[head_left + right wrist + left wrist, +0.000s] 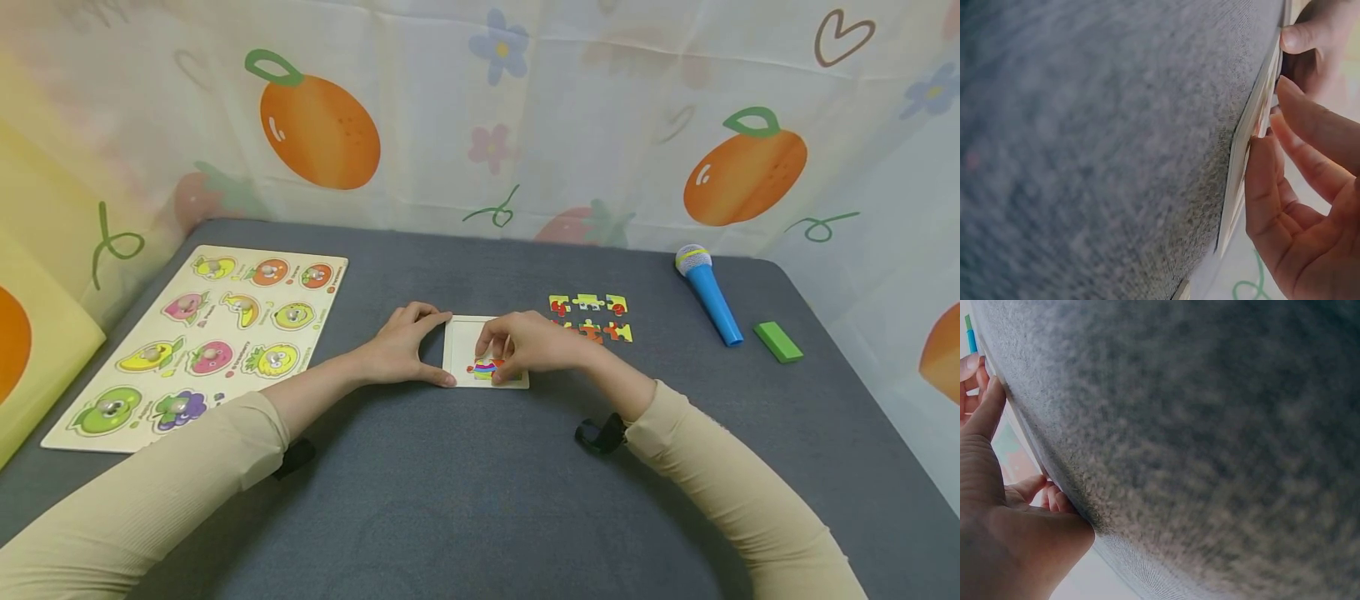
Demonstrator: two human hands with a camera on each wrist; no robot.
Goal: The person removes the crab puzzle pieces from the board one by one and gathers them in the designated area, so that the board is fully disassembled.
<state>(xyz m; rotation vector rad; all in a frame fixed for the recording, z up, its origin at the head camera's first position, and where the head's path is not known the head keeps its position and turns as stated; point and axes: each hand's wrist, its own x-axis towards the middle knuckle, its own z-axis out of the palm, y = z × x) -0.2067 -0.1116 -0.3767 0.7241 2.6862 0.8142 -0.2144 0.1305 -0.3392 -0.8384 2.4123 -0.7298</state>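
A small white puzzle tray [459, 337] lies flat on the dark cloth, with several colourful jigsaw pieces [483, 367] in its near part. My left hand [397, 346] holds the tray's left side, thumb at the near corner and fingertips at the far one. Bent over the tray, my right hand [534, 342] pinches a jigsaw piece with thumb and fingertips; that piece is mostly hidden by the fingers. In the right wrist view, those fingertips [1261, 147] are right at the tray's surface.
Loose red-and-yellow jigsaw pieces [588, 302] lie in two rows right of the tray, partly behind my right hand. A fruit knob puzzle board [150, 325] lies on the left. Farther right are a blue toy microphone [716, 304] and a green block [778, 342].
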